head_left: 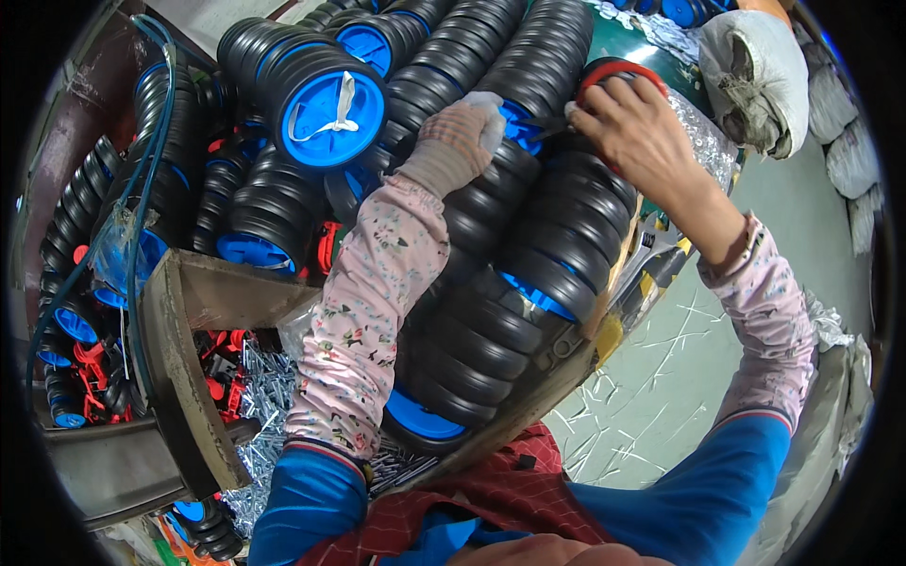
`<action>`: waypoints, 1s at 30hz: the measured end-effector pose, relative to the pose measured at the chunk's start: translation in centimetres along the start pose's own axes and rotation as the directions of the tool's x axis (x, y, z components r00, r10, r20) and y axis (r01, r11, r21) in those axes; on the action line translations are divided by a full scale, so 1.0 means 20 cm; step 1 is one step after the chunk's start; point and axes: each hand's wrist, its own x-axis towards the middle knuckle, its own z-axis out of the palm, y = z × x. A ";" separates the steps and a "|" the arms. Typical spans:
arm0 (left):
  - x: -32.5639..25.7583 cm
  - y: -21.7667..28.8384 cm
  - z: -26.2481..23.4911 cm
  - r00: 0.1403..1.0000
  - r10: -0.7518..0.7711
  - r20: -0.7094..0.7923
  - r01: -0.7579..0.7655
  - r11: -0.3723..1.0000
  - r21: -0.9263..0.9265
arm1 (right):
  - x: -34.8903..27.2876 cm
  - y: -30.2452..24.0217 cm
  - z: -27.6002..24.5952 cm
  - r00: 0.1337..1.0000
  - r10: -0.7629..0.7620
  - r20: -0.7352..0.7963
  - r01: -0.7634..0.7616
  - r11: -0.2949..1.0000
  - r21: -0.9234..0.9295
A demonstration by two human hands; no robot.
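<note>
The left hand (462,137), in a knitted glove, has its fingers bunched at the blue hub (517,124) of a wheel stack; whether they pinch a tie there, I cannot tell. The right hand (628,123) is bare, fingers bent over a red-edged round thing (651,77). Between the two hands juts a dark pointed tool (540,124), perhaps scissors, though how the right hand grips it is hidden. From where I stand, the step looks like freeing or trimming a tie at the end of a stack. The next move, I would say, calls for a steady left hand and a tool point kept clear of the gloved fingers.

The black wheels (576,212) lie packed side by side in long rows, right under and between the person's forearms, one more stack end showing its blue hub (425,415) near the apron (491,481). The treads are smooth, dull-shiny and rounded, the hubs bright blue and ribbed. On the stack to the left, a white strip (345,102) is knotted across the hub. Pale strips (661,349) litter the floor on the right. Beyond the wheels a green surface (618,40) shows.
</note>
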 end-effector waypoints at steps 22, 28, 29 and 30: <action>-0.85 0.66 -0.15 0.959 0.049 -0.280 0.020 0.970 0.240 | 0.18 -0.13 -0.06 0.969 -0.023 0.246 -0.024 0.982 0.188; -1.70 0.85 -0.62 0.974 0.155 -0.166 -0.112 0.964 0.240 | -0.03 -0.20 -0.56 0.971 0.095 0.222 -0.232 0.614 0.755; -1.84 0.85 -0.73 0.983 0.098 -0.155 -0.060 0.970 0.237 | -0.04 -0.28 -0.67 0.962 0.044 0.271 -0.251 0.541 0.803; -1.97 0.87 -0.88 0.995 -0.023 -0.092 0.044 0.972 0.230 | -0.04 -0.36 -0.77 0.950 -0.014 0.313 -0.272 0.461 0.845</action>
